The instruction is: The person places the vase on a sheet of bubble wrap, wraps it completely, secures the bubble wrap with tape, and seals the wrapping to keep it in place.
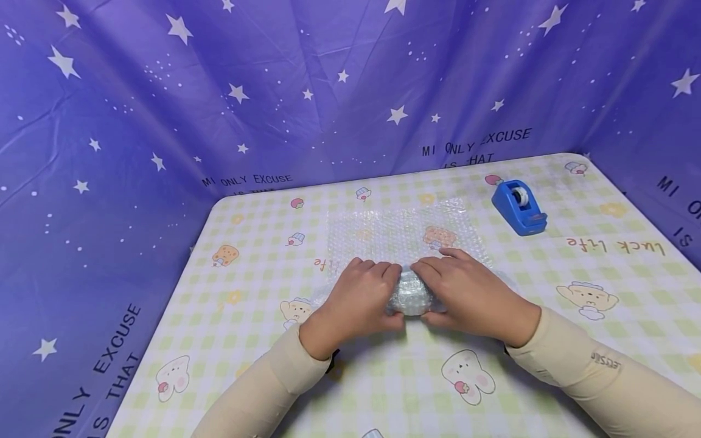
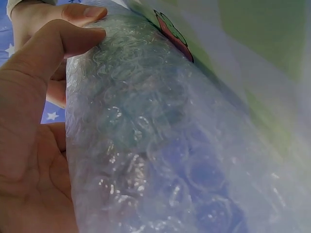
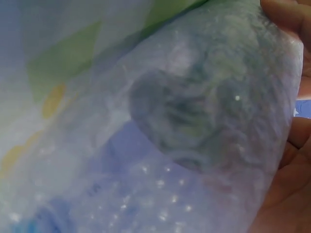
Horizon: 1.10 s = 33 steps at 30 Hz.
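A roll of bubble wrap (image 1: pixel 411 295) lies across the near edge of a flat stretch of bubble wrap sheet (image 1: pixel 372 234) on the table. My left hand (image 1: pixel 361 298) grips the roll's left part, fingers over the far side and thumb at the near side. On the right part, my right hand (image 1: pixel 471 298) grips it the same way, the two thumbs close together. Through the layers in the right wrist view a dark, rounded thing (image 3: pixel 180 121) shows, blurred by the wrap; I cannot tell what it is. Loose wrap extends past the roll's ends in both wrist views.
A blue tape dispenser (image 1: pixel 520 207) with a roll of tape stands at the back right of the table. The checked tablecloth (image 1: pixel 252 340) bears printed cartoon figures. Purple starry curtains (image 1: pixel 306 91) hang behind the table and along both sides.
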{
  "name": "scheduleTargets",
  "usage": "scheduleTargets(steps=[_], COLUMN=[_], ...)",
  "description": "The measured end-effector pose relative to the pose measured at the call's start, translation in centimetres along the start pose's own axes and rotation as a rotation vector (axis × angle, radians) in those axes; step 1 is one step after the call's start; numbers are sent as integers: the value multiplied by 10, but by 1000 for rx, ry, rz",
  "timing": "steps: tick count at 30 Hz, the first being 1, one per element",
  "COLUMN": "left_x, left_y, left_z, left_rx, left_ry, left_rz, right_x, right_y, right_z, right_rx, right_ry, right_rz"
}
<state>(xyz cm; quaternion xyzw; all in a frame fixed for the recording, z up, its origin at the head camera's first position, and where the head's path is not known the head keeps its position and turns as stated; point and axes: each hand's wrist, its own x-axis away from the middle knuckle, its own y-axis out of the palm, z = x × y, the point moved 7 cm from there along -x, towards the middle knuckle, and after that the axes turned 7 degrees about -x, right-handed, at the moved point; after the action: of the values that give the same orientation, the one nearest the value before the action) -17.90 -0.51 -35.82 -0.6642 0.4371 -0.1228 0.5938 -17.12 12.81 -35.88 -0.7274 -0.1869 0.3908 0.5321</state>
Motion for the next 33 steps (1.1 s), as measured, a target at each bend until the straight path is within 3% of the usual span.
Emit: scheduleTargets(steps=[11,21,33], left_x=[0,0,1], left_y=[1,1,4], left_z=[1,0,-1], left_rx=[-1,30,54], left_ry=[7,11,1], left_rz=[-37,-67,-108], right_x=[1,2,1], right_y=[-1,-2,4], right_z=[-3,-6,-13], right_rx=[31,100,196], right_ry=[-3,-8,79], right_rz=[-29,-3,-7])
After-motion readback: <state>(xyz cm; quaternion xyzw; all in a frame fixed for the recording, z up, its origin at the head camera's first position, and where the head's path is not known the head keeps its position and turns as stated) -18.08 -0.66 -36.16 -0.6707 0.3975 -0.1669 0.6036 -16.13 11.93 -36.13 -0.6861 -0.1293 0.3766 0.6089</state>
